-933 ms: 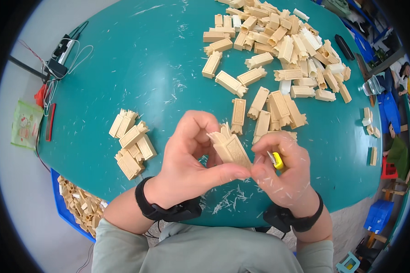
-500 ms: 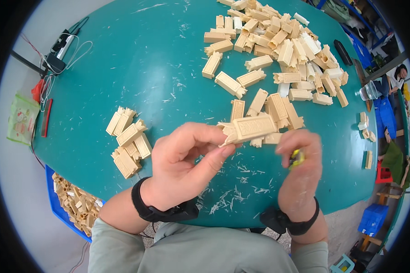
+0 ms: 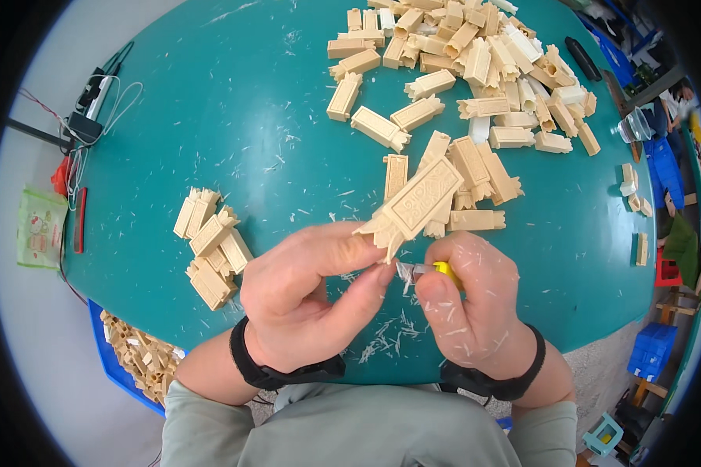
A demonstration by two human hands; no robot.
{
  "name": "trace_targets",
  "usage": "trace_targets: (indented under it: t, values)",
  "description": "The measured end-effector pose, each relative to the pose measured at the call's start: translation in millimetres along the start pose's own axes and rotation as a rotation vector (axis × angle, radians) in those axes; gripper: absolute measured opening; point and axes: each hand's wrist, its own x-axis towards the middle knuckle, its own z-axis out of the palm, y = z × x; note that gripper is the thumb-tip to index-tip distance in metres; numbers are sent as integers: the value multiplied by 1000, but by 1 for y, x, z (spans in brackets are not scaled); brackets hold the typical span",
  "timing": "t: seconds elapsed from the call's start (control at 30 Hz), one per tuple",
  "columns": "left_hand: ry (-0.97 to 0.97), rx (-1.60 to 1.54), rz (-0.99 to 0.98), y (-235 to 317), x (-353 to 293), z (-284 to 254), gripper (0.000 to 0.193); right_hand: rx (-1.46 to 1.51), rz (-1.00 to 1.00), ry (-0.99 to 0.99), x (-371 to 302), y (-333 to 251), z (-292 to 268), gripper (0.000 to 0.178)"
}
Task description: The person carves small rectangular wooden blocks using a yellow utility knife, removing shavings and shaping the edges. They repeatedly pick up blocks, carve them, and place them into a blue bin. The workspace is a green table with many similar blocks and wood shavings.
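Between thumb and fingers of my left hand (image 3: 308, 292) is a cream plastic box-shaped piece (image 3: 420, 204), pinched at its jagged, flared end and tilted up to the right. Raised patterning covers its upper face. My right hand (image 3: 475, 300) is closed round a yellow-handled utility knife (image 3: 444, 272), its short blade pointing left, close below the piece's jagged end. Thin pale shavings cling to the blade and to my right hand. Just beyond the held piece, several similar pieces (image 3: 475, 221) lie on the green table (image 3: 234, 117).
A large heap of cream and white pieces (image 3: 514, 74) covers the far right; a smaller group (image 3: 214, 249) sits left. A blue bin (image 3: 105, 354) of pieces stands lower left. Shavings (image 3: 382, 342) litter the table near me. A power strip (image 3: 93, 101) with cables lies at the left edge.
My right hand has moved left with the knife, bringing the blade near the piece's jagged end. The held piece has turned, its plain end rising.
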Motion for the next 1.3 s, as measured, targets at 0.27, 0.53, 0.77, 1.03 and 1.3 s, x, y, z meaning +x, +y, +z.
trace_targets:
  t: [0.27,0.53,0.77,1.03,1.3]
  values:
    - [-21,-6,-5,2,1,2,26,4,11,8,-1,0,1,25]
    - [-45,80,62,1,1,0,27,-55,3,20,-1,1,2,26]
    - [-45,110,106,1,3,1,27,-122,-41,50,0,3,3,26]
    - [-47,100,7,3,3,-3,21,21,59,17,1,1,0,23]
    - [-263,635,-432,-8,36,-27,14,156,226,111,4,8,-9,22]
